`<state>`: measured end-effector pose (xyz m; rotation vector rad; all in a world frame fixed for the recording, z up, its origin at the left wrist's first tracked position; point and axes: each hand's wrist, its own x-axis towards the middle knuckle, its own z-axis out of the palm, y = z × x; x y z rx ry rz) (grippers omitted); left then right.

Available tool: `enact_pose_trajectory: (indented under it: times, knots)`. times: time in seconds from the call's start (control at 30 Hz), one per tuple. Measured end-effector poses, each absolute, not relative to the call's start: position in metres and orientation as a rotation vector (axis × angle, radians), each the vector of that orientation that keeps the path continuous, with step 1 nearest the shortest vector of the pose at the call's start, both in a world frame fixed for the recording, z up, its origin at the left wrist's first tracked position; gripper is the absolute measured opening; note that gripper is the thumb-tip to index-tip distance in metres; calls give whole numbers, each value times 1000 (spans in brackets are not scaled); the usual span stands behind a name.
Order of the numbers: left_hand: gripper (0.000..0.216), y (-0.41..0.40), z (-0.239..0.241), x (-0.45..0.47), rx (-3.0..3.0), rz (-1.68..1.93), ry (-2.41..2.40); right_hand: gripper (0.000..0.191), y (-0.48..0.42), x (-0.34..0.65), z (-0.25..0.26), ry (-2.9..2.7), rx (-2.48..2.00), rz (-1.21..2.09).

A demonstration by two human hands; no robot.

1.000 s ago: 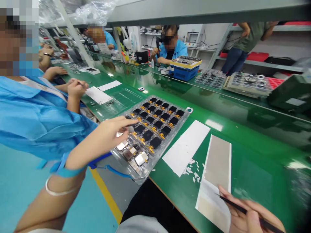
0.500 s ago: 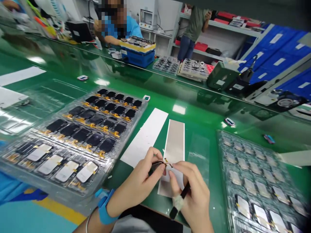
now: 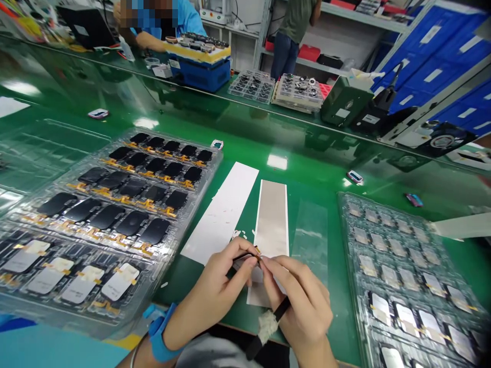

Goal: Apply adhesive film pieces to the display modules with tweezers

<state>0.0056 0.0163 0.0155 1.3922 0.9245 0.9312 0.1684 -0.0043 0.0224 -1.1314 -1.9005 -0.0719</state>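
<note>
My left hand (image 3: pixel 220 278) is closed on a small screen module (image 3: pixel 241 258), thin and dark-edged, mostly covered by the fingers. A short brown-gold flex cable (image 3: pixel 257 250) sticks out at the module's right end. My right hand (image 3: pixel 305 294) pinches at that end with thumb and forefinger, and the fingertips of both hands nearly meet. Tucked in the right palm is a black stick-like tool (image 3: pixel 267 327) with pale wrapping round its middle; its tip is hidden. Below the hands lies a beige strip on white backing (image 3: pixel 273 220).
At left a clear tray (image 3: pixel 199 207) holds rows of screen modules; another tray (image 3: pixel 344 255) stands at right. A white paper strip (image 3: pixel 226 209) with scraps and a clear film (image 3: pixel 311 240) lie between. Across the bench a person (image 3: pixel 187 18) sits behind a blue box (image 3: pixel 203 71).
My right fingertips have moved left and closed in on the module's cable end. The black tool has shifted left with the hand. The camera view has tilted down slightly.
</note>
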Motion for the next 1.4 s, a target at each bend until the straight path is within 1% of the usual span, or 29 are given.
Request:
enact_pose_trajectory:
  times: [0.3,0.37,0.5,0.6,0.7,0.8,0.9,1.0,1.13,1.27,1.4]
  knots:
    - [9,17,15,6,1491,967,952,30,-6,166,21,-1928,-1134,68]
    - [9,16,17,5,1517,980,970,28,-6,165,21,-1928,-1151,103]
    - [9,16,19,5,1533,958,986,18,-2,164,26,-1914,-1219,133]
    - [8,16,18,4,1495,987,1029,10,4,167,39,-1809,-1310,316]
    - [10,15,17,4,1319,1132,1078,9,14,170,49,-1727,-1401,550]
    - [11,15,17,3,1081,1313,1093,10,23,169,45,-1690,-1462,750]
    - [15,16,18,3,976,1371,1044,11,28,166,32,-1659,-1480,860]
    - [18,17,18,2,993,1335,1002,15,28,165,24,-1640,-1468,917]
    - [18,14,17,0,1031,1233,943,18,29,169,25,-1545,-1416,1035]
    - [18,10,15,-1,1079,1004,816,26,29,171,30,-1409,-1381,1190]
    - [16,8,14,0,1170,927,831,36,26,170,31,-1353,-1317,1354]
